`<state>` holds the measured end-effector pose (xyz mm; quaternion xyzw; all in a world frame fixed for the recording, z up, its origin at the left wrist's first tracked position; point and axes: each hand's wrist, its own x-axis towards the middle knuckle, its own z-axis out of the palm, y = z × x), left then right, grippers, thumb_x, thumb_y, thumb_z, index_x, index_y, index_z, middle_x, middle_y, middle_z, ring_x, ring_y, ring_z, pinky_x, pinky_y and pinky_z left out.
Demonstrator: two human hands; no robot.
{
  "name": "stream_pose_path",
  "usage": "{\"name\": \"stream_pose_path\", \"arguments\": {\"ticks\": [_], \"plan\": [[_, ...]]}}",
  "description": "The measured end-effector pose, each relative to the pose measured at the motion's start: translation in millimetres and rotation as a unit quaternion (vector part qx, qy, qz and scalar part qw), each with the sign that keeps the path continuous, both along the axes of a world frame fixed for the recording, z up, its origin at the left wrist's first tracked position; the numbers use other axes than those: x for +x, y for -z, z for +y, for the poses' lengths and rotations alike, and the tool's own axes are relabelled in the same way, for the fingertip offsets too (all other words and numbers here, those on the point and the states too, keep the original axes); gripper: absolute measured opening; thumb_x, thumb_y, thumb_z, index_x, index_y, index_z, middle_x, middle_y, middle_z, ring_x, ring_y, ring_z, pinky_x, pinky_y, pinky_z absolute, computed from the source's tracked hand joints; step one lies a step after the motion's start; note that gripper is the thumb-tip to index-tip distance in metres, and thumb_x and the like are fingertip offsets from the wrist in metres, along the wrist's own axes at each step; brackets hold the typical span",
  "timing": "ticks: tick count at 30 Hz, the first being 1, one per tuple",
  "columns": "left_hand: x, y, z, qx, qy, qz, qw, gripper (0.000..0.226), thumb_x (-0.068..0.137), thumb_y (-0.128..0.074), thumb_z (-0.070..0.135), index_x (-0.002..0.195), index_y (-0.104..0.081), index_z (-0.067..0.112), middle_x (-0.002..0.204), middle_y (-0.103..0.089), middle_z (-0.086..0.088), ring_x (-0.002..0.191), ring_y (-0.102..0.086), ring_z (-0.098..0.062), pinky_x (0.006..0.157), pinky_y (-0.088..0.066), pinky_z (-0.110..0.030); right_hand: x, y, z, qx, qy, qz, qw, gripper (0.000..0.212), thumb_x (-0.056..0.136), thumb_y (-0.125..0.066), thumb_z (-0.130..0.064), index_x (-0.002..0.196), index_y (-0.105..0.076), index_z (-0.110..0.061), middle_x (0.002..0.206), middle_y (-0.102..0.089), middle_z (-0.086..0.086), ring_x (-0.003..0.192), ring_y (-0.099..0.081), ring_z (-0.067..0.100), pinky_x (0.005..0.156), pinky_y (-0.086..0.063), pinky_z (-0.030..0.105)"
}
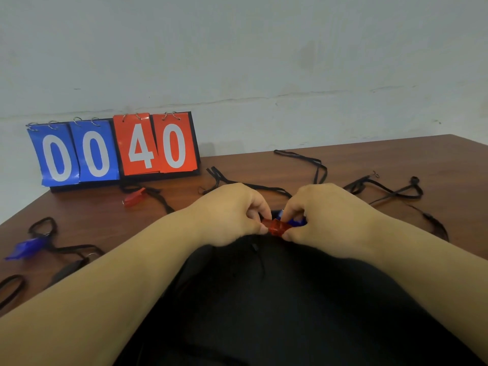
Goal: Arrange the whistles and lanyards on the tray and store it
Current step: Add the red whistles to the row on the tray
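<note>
A translucent red plastic whistle [277, 228], faceted and glossy, sits pinched between the curled fingers of the left hand [232, 215] and right hand [324, 212] above the brown wooden worktop [369, 159].

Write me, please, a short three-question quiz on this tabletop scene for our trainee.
1. True or false: the left hand and the right hand both pinch one translucent red plastic whistle.
2. The red cards of the flip scoreboard read: A) 00 B) 40 C) 04.
3. Fill in: the translucent blue plastic whistle far from the hands lies on the brown wooden table at the person's ___ side.
Key: 1 true; 2 B; 3 left.
</note>
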<state>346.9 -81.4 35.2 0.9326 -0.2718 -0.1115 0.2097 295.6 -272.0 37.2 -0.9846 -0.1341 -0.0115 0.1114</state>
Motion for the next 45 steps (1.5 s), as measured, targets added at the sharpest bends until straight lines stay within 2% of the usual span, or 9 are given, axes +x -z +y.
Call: {"name": "stream_pose_path", "arguments": {"ticks": [11,19,22,25,30,34,38,41,45], "plan": [[2,9,-1,0.013,-0.014,-0.079,0.997,0.024,0.095,-0.070,0.032,0.118,-0.068,0.036,0.090,-0.072,0.016,0.086,-0.067,-0.002,0.084,-0.052,-0.024,7,4,-4,-0.003,0.000,-0.047,0.999,0.029,0.085,-0.074,-0.051,0.111,-0.074,-0.038,0.117,-0.060,-0.014,0.112,-0.051,0.013,0.098,-0.052,0.039],[4,11,1,0.014,-0.029,-0.100,0.994,0.016,0.092,-0.072,0.039,0.108,-0.069,0.039,0.090,-0.070,0.017,0.086,-0.066,-0.002,0.087,-0.056,-0.033,8,6,-6,0.024,0.008,-0.029,0.999,0.022,0.087,-0.074,-0.043,0.109,-0.073,-0.036,0.110,-0.062,-0.014,0.100,-0.059,0.008,0.092,-0.052,0.029],[3,12,0,0.013,-0.031,-0.097,0.995,0.022,0.092,-0.072,0.038,0.114,-0.067,0.038,0.090,-0.071,0.017,0.088,-0.066,-0.001,0.090,-0.055,-0.031,9,7,-6,0.027,0.008,-0.029,0.999,0.021,0.088,-0.074,-0.042,0.108,-0.073,-0.036,0.109,-0.063,-0.014,0.098,-0.060,0.007,0.091,-0.054,0.030],[2,10,1,-0.005,-0.052,-0.094,0.994,0.022,0.091,-0.073,0.042,0.111,-0.065,0.036,0.087,-0.071,0.016,0.084,-0.066,0.000,0.081,-0.052,-0.024,10,8,-6,0.032,0.011,-0.028,0.999,0.020,0.088,-0.074,-0.040,0.108,-0.073,-0.036,0.109,-0.064,-0.016,0.098,-0.060,0.006,0.091,-0.053,0.028],[-4,-8,5,-0.084,-0.084,-0.098,0.988,0.012,0.092,-0.071,0.041,0.084,-0.066,0.033,0.080,-0.066,0.012,0.076,-0.061,-0.004,0.071,-0.048,-0.025,7,5,-10,0.136,0.006,-0.049,0.989,0.013,0.085,-0.076,-0.038,0.097,-0.070,-0.036,0.100,-0.067,-0.019,0.097,-0.063,0.001,0.086,-0.052,0.024],[-13,-26,8,-0.207,-0.094,-0.038,0.973,0.007,0.094,-0.071,0.026,0.087,-0.071,0.029,0.071,-0.065,0.011,0.063,-0.058,-0.004,0.068,-0.048,-0.027,-2,-6,-12,0.286,-0.020,0.002,0.958,0.024,0.078,-0.084,-0.034,0.095,-0.067,-0.029,0.099,-0.074,-0.010,0.091,-0.071,0.002,0.086,-0.059,0.028],[-20,-34,5,-0.297,-0.096,0.010,0.950,0.006,0.094,-0.071,0.018,0.090,-0.073,0.023,0.072,-0.068,0.008,0.064,-0.060,-0.006,0.069,-0.052,-0.027,-7,-10,-8,0.360,-0.022,0.056,0.931,0.027,0.080,-0.085,-0.020,0.100,-0.066,-0.020,0.105,-0.077,-0.005,0.091,-0.075,0.004,0.090,-0.060,0.029],[-21,-35,2,-0.342,-0.094,0.038,0.934,0.009,0.095,-0.069,0.010,0.093,-0.072,0.017,0.077,-0.070,0.003,0.068,-0.063,-0.008,0.069,-0.054,-0.025,-9,-9,-5,0.387,-0.014,0.064,0.920,0.025,0.081,-0.085,-0.020,0.097,-0.065,-0.022,0.103,-0.077,-0.006,0.092,-0.074,0.006,0.089,-0.059,0.025],[-21,-36,2,-0.375,-0.089,0.064,0.920,0.009,0.095,-0.067,0.003,0.097,-0.071,0.011,0.073,-0.071,0.003,0.067,-0.065,-0.007,0.064,-0.053,-0.021,-10,-10,-4,0.425,-0.013,0.058,0.903,0.019,0.084,-0.081,-0.016,0.095,-0.065,-0.013,0.088,-0.079,0.004,0.082,-0.076,0.013,0.081,-0.060,0.025]]}}
